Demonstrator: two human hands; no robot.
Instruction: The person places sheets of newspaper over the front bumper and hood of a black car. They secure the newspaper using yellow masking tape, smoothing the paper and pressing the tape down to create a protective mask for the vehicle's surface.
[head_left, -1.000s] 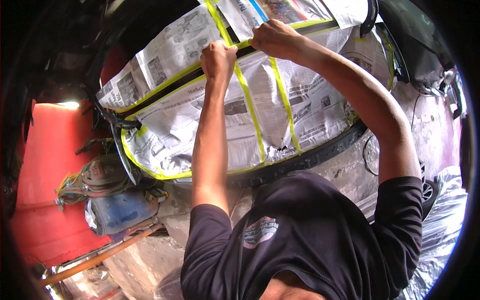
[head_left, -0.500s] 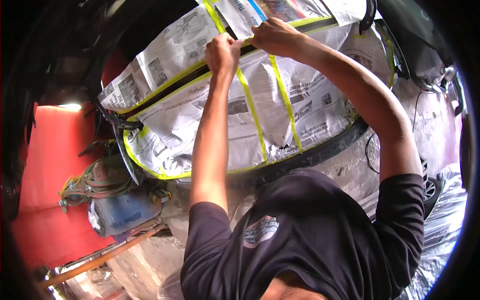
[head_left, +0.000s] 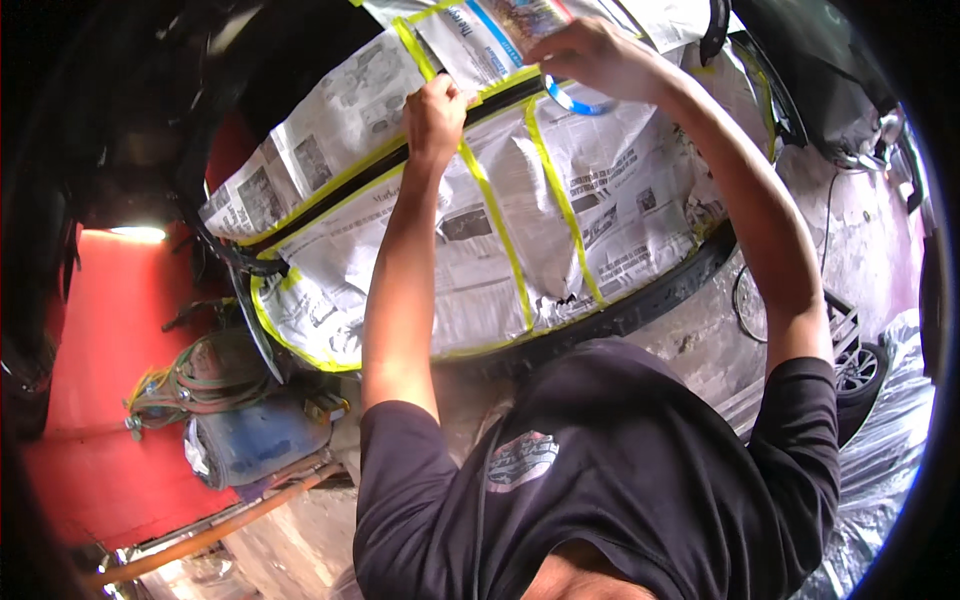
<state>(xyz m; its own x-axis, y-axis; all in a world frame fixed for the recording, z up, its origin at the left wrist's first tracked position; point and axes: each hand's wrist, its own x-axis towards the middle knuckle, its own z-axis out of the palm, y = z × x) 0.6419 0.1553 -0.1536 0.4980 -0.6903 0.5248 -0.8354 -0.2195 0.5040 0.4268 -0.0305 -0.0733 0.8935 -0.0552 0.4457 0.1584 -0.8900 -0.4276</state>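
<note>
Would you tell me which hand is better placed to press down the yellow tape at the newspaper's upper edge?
Probably left: the left hand already rests on the yellow tape where it meets the newspaper edge, while the right hand holds the tape roll.

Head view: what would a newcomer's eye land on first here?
Most striking is the newspaper masking across the upper middle, edged and crossed with yellow-green tape strips. Both hands press on it near the top: the left hand at a tape line, the right hand by a blue tape roll. A red wall glows at left.
</note>
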